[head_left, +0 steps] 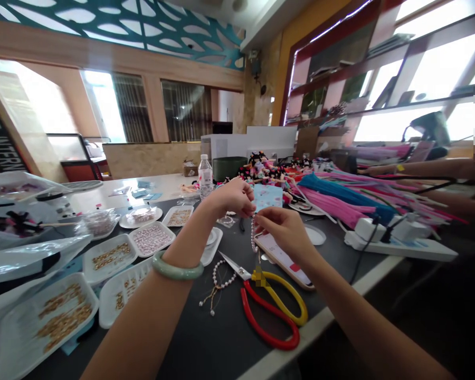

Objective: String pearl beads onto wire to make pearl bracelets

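Note:
My left hand [237, 198], with a green bangle [178, 267] on the wrist, is closed in a pinch at the upper end of a beaded strand [254, 235]. The fingers of my right hand [280, 226] pinch the same strand just beside it, and its pale beads hang below. Beneath my hands lie scissors [275, 311] with one red and one yellow handle, blades half apart. A white bead bracelet [222, 279] with dangling ends rests left of them. A phone [285, 259] with a lit screen lies under my right hand.
White trays of gold pieces [63, 316] and pink beads [150, 238] stand at left. A water bottle [205, 177] is behind. Pink and blue bundles [340, 198] and a power strip [404, 245] lie at right, near another person's arm [427, 168].

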Demonstrator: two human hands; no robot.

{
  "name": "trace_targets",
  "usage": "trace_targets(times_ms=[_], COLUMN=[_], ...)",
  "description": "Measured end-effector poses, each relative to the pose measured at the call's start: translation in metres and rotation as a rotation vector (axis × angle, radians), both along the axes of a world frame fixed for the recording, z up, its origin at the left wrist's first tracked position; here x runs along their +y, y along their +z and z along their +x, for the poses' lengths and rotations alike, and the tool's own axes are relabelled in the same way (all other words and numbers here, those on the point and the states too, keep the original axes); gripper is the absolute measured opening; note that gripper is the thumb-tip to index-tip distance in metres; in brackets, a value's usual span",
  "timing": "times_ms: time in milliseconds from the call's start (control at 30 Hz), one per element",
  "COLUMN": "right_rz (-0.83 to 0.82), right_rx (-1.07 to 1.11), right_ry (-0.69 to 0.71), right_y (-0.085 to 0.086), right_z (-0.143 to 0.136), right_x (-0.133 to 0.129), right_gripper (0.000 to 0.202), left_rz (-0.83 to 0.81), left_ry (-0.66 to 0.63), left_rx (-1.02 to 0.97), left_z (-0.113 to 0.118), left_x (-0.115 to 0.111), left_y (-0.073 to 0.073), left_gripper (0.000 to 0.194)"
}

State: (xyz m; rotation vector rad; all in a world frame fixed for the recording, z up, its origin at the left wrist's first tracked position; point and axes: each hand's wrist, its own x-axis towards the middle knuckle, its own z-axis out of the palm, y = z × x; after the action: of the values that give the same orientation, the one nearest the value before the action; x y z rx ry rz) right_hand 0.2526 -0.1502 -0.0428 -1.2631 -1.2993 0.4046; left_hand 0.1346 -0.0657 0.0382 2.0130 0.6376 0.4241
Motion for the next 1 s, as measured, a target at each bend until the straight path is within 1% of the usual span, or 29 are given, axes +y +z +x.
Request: trace_targets(times_ms=[133,267,433,667,833,1000], right_rz=[0.041,0.057,0.061,0.074,0.069,0.082], right_rx=[-0.058,-0.024,-0.036,-0.052,-0.050,-0.076], right_ry=[-0.010,0.022,0.017,0.042,0.007,-0.035], right_y=[0.001,0.000,-0.001,0.001,0.001,0.002], right_z=[0.001,0.000,0.002,0.004,0.004,0.003], right_x=[-0.001,-0.001,-0.002,-0.004,-0.004,-0.007], right_gripper=[0.021,0.022,0.017,0.015,0.016,0.015], left_rz=[0.023,0.046,0.102,0.039,0.034,0.002], left_ry=[-0.005,-0.003,-0.027,-0.055,-0.024,-0.022], left_rx=[0.023,0.026,0.063,0.031,0.008,0.003], left_z=[-0.001,-0.001,0.001,-0.001,-0.002,-0.001], left_x=[-0.005,-0.008,-0.011,-0.011,-0.009,-0.005], left_y=[0.004,0.006,0.007,0.007,0.007,0.005], left_gripper=[0.021,0.019,0.015,0.016,0.016,0.017])
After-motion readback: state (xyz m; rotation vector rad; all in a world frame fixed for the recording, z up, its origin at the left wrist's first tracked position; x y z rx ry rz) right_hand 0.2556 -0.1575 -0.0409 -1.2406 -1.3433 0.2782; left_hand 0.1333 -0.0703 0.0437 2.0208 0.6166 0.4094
